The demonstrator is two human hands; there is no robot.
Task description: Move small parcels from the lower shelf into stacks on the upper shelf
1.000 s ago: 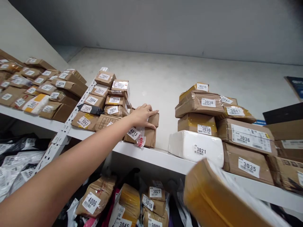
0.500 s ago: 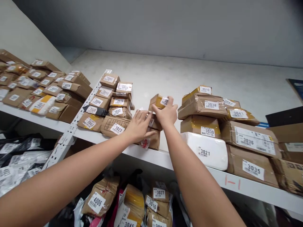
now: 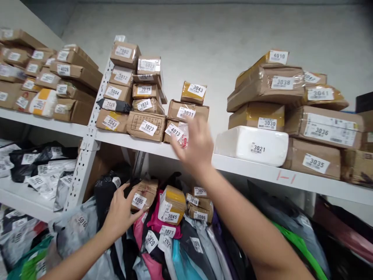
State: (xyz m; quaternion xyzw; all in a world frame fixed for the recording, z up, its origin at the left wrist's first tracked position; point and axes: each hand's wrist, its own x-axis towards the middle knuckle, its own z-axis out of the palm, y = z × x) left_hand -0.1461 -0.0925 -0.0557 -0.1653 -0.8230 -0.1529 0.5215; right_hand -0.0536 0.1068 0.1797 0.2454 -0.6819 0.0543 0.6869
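Note:
My left hand (image 3: 120, 206) is at the lower shelf with thumb and fingers spread at the left side of a taped brown box labelled 4006 (image 3: 148, 191); whether it touches the box I cannot tell. Blurred by motion, my right hand (image 3: 196, 144) is raised before the upper shelf, thumb apart from the fingers and nothing visible in it. Behind it stands a small stack: box 3043 (image 3: 193, 93) on top, box 3031 (image 3: 175, 110) below, and box 4013 (image 3: 168, 136) at the bottom, partly hidden by the hand.
The white upper shelf (image 3: 250, 162) carries stacked boxes on both sides, with a white package 3021 (image 3: 233, 142) at right. A perforated white post (image 3: 80, 171) stands left. Below are box 3045 (image 3: 177, 198), a grey bag 5016 (image 3: 78, 237) and several coloured bags.
Both hands have left the small stack, and box 3043 now rests on top of it. My left hand has dropped to box 4006; my right has drawn back. The view has tilted down.

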